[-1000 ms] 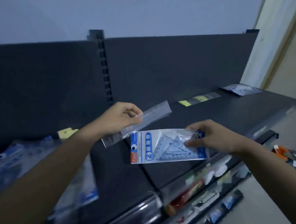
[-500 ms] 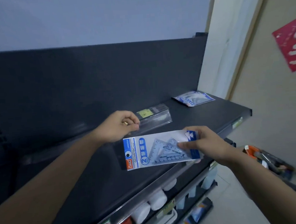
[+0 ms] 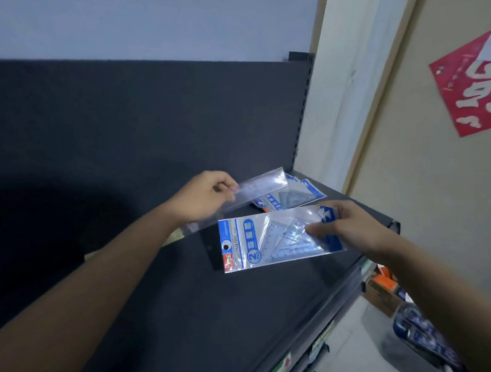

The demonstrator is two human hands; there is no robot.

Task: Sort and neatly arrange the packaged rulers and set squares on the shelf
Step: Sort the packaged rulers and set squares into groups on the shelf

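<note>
- Left hand (image 3: 203,196) pinches clear ruler pack (image 3: 250,195) above shelf (image 3: 189,320).
- Right hand (image 3: 350,226) grips set square pack (image 3: 274,239) over shelf's front edge.
- More set square packs (image 3: 293,197) lie at back right corner.

**One word and one number legible**

The near set square packet (image 3: 271,239) carries the word "GEOMETRIC" in blue capitals on its header end, running sideways to the view. Beside it a blue badge (image 3: 254,257) holds a large white "2" with small letters under it that look like "PCS". A small red label (image 3: 227,259) at the packet's corner has print too fine to read. The far packet (image 3: 294,195) shows blue printing, and the ruler packet (image 3: 256,189) faint markings, both blurred. The red poster (image 3: 473,88) bears large white characters, tilted and not legible. The shelf-edge tags (image 3: 276,369) cannot be read.
</note>
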